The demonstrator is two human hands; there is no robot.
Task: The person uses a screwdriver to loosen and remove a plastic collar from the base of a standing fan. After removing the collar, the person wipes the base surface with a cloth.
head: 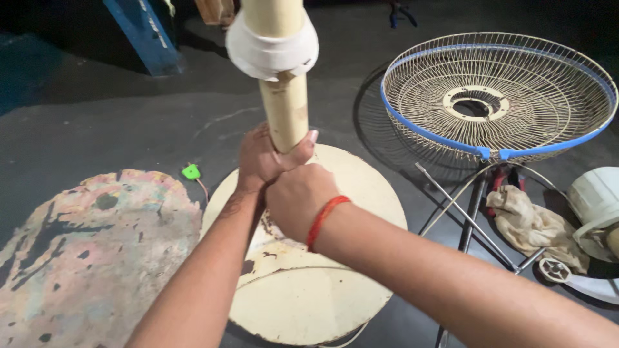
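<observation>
Both your hands are wrapped around the cream-coloured upright fan pole [285, 109] right where it meets the round, rust-flecked cream metal base [303, 258]: your left hand [261, 161] grips it from nine o'clock, thumb curled across the front, and your right hand [298, 201], the one with the red thread band at the wrist, is a closed fist pressed against the pole's foot at six o'clock. You look to be working the joint of pole and base, twisting or steadying it; a next move there calls for a firm, even turn with the base kept flat on the dark floor [129, 122]. Up the pole at twelve o'clock sits a white plastic collar [272, 48]. At two o'clock lies the blue-rimmed wire fan guard [500, 96], with a crumpled beige rag [535, 225] at three o'clock.
</observation>
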